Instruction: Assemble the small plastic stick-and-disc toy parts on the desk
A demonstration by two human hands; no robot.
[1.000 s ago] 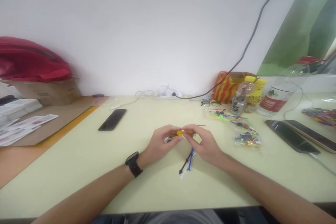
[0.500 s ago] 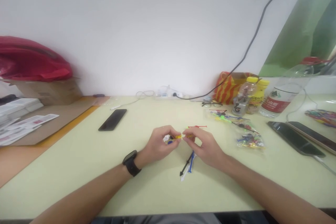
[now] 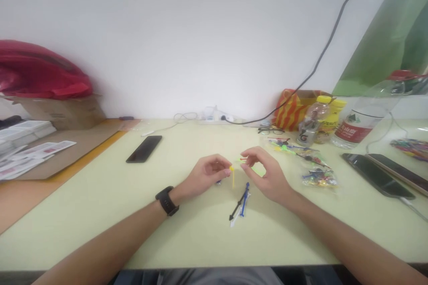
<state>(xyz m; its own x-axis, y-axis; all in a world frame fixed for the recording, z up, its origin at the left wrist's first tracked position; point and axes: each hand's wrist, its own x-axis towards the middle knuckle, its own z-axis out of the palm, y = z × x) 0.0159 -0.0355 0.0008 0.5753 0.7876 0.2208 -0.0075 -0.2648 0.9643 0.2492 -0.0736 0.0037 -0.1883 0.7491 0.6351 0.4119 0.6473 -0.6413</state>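
My left hand (image 3: 207, 173), with a black watch on its wrist, pinches a thin yellow plastic pick (image 3: 232, 174) that hangs down from its fingertips. A blue bit shows under its fingers. My right hand (image 3: 267, 176) is just to the right, fingers curled with thumb and forefinger close together; what they hold, if anything, is too small to name. A red pick (image 3: 243, 159) shows just behind its fingertips. On the pale yellow table (image 3: 187, 231) below both hands lie a black, a blue and a white pick (image 3: 240, 205) in a small bundle.
A black phone (image 3: 144, 148) lies at the left. Clear bags of coloured picks (image 3: 316, 177) sit at the right, with bottles (image 3: 312, 124), glasses (image 3: 270, 131) and two phones (image 3: 377, 173) beyond. A power strip and cables lie by the wall. A cardboard box with red cloth stands far left.
My hands have drawn apart. The yellow pick, held level between both hands before, now hangs from my left fingers alone. The view has tipped down a little.
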